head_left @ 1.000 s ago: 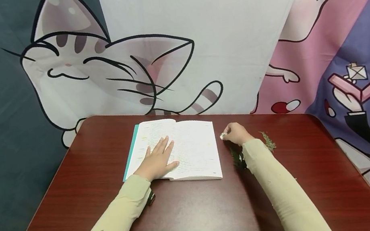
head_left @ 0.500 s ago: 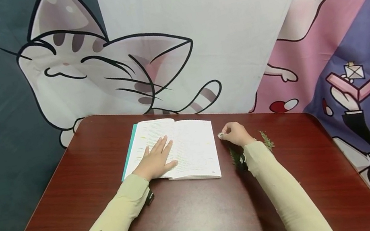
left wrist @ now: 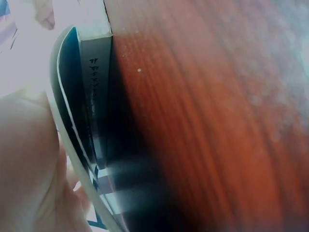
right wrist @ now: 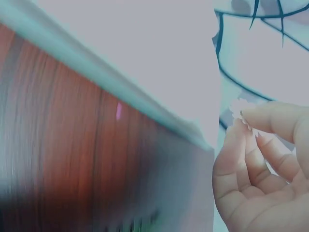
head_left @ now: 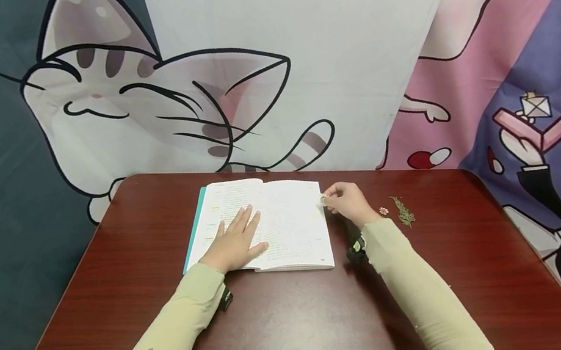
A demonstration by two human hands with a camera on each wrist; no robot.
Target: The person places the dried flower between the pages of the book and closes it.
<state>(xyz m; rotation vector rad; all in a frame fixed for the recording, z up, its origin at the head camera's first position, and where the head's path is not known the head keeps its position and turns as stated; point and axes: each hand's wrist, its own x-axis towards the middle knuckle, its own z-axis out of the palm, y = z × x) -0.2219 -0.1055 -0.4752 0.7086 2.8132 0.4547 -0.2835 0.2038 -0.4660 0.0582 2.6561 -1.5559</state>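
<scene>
An open book [head_left: 293,216] with printed pages and a teal cover edge lies on the table. Flat on its left page rests my left hand [head_left: 235,246], fingers spread; the left wrist view shows that hand [left wrist: 29,164] beside the book's bottom edge [left wrist: 94,87]. At the right page's outer edge, my right hand [head_left: 347,202] pinches a small white flower [head_left: 324,200] between thumb and fingertips. In the right wrist view the flower [right wrist: 243,112] looks pale and ruffled, held by the curled hand [right wrist: 260,159] close to the page.
Right of my right wrist lie another small flower [head_left: 384,211] and a green fern-like sprig [head_left: 404,212] on the reddish-brown table [head_left: 297,339]. A dark object [head_left: 356,249] shows beside the right cuff. A cartoon-printed curtain [head_left: 335,36] hangs behind the table.
My right hand has moved left with the white flower, from beside the book to its right page edge. The small flower near the sprig has come into sight. My left hand stays put.
</scene>
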